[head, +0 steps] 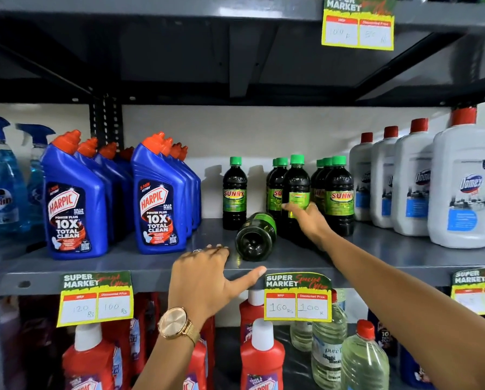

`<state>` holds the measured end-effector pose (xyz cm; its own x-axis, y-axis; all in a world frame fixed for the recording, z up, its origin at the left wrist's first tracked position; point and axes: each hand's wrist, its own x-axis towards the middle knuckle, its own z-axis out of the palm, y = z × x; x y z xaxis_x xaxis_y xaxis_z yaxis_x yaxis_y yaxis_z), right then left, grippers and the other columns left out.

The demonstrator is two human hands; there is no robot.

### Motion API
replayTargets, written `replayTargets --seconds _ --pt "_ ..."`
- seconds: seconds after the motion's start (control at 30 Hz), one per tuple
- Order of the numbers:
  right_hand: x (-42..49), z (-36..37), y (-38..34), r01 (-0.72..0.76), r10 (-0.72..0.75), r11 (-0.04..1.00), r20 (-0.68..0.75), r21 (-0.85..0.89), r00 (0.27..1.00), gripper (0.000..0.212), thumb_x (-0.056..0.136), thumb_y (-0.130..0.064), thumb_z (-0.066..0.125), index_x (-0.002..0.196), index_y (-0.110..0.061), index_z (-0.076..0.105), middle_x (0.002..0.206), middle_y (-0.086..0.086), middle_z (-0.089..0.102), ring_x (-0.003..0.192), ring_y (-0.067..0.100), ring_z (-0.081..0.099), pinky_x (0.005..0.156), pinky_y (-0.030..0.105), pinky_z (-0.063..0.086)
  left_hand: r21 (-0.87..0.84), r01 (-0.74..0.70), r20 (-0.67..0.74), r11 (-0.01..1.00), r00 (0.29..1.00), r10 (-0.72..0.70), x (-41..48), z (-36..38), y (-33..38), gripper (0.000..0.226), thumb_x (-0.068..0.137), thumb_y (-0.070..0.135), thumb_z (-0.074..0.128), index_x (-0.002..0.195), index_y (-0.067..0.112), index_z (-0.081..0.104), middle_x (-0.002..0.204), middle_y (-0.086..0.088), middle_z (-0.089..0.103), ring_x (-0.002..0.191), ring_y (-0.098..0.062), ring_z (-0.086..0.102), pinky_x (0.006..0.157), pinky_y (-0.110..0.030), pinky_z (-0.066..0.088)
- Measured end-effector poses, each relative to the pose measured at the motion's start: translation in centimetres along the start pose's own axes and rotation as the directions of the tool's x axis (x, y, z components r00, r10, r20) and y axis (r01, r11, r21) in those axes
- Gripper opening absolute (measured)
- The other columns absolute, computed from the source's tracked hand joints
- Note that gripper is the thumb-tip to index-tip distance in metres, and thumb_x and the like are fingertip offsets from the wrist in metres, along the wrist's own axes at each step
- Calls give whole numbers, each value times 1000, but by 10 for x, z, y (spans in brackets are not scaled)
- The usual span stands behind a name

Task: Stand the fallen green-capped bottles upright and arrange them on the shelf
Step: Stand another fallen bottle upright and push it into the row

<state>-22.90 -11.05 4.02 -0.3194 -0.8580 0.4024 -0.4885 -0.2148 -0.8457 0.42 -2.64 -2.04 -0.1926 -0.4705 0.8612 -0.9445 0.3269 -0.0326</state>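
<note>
Dark green-capped Sunny bottles stand on the grey shelf (pixel 140 266). One stands alone (pixel 234 197) to the left, and several more cluster on the right (pixel 339 197). One bottle lies fallen (pixel 256 237), its base facing me. My right hand (pixel 308 218) is wrapped around the lower label of an upright bottle (pixel 296 187) in the middle of the cluster. My left hand (pixel 207 277) hovers at the shelf's front edge, fingers spread, just left of the fallen bottle and holding nothing.
Blue Harpic bottles (pixel 158 198) stand to the left, with spray bottles (pixel 2 181) beyond them. White Domex bottles (pixel 463 187) line the right. Price tags (pixel 297 299) hang off the shelf edge. Red and clear bottles fill the shelf below.
</note>
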Motion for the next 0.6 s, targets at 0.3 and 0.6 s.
replayTargets --seconds 0.3,0.6 --pt "2 1 6 66 -66 989 6 -130 998 87 77 -58 68 136 1 41 134 18 50 123 32 51 100 39 43 -18 9 7 1000 1000 -9 -1 0 0 83 72 90 19 67 21 66 61 5 65 55 -16 60 48 -26 37" --pt "3 -1 9 81 -80 995 10 -56 997 68 77 -37 78 128 -4 48 112 5 59 98 21 58 80 27 42 -25 17 4 1000 1000 -16 0 0 0 82 71 90 21 65 21 65 58 6 63 52 -15 59 47 -25 37"
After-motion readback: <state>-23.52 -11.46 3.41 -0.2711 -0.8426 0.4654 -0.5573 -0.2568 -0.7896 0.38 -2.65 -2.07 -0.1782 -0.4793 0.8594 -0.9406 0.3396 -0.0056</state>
